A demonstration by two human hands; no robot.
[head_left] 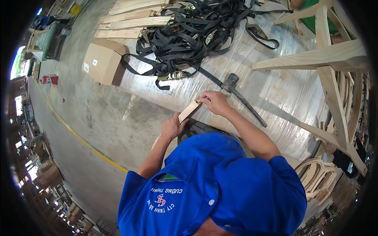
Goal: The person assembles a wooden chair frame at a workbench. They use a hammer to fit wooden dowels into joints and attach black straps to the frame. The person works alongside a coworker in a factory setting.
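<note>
A short pale wooden piece (pixel 188 111) is held between my two hands at the near edge of the plastic-covered table (pixel 252 92). My left hand (pixel 171 126) is closed round its lower left end. At the upper right end, the fingers of my right hand (pixel 215 102) are bent and pinch the wood; whether they also hold something small there, I cannot make out. Just beyond my right hand lies a hammer with a dark, blocky head (pixel 230 82), its handle (pixel 252 109) slanting toward the near right.
Black ratchet straps (pixel 189 39) lie heaped on the table's far side, beside several wooden slats (pixel 134 23). A cardboard box (pixel 103 61) stands at the left edge. Wooden frame parts (pixel 315 59) rise on the right, with another person's green clothing (pixel 311 23) behind them.
</note>
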